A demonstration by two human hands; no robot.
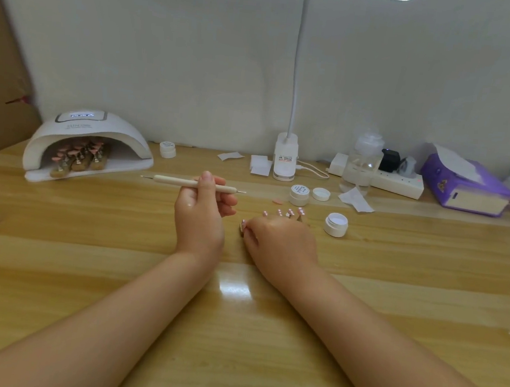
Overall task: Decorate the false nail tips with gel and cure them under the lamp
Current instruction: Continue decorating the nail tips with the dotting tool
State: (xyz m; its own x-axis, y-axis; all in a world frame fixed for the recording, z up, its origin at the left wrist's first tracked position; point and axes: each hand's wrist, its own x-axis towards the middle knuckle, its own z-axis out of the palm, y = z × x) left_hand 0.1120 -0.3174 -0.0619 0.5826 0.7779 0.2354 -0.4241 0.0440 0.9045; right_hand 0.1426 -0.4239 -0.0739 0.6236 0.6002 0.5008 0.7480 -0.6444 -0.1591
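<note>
Two bare forearms are reaching forward across the wooden table (pixel 86 271). Left hand (pixel 199 216) is gripping a dotting tool (pixel 193 183), fingers and thumb curled round its shaft, and is holding it level above the table with one metal tip pointing left and the other right. Right hand (pixel 280 242) is resting on the table with its back up and fingers spread flat; painted nails are showing at the fingertips, and whether anything is lying beneath the palm cannot be told. One loose pink nail tip (pixel 277 201) is lying on the table just beyond this hand. More pink nail tips on stands (pixel 79 155) are sitting inside the white curing lamp (pixel 88 144) at far left, whose display is glowing. An open gel jar (pixel 336 224) is standing near the right hand; a second jar (pixel 299 194) and a loose lid (pixel 321 194) are sitting behind it. Further back are standing a small pot (pixel 168 149), a desk lamp base (pixel 285 160), a clear bottle (pixel 362 162), a power strip (pixel 381 178) and a purple tissue pack (pixel 467 188).
</note>
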